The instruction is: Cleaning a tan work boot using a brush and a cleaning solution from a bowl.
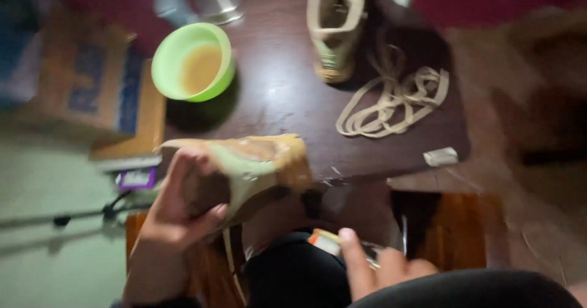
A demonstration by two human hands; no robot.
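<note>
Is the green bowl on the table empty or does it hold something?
Not empty. The green bowl stands upright on the dark table and holds a yellowish-tan liquid covering its bottom.

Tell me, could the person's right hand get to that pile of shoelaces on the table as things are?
Probably yes, but not freely. The right hand is low near the lap and already holds a small orange and white object. The pile of laces lies uncovered on the dark table, with nothing between them.
</note>
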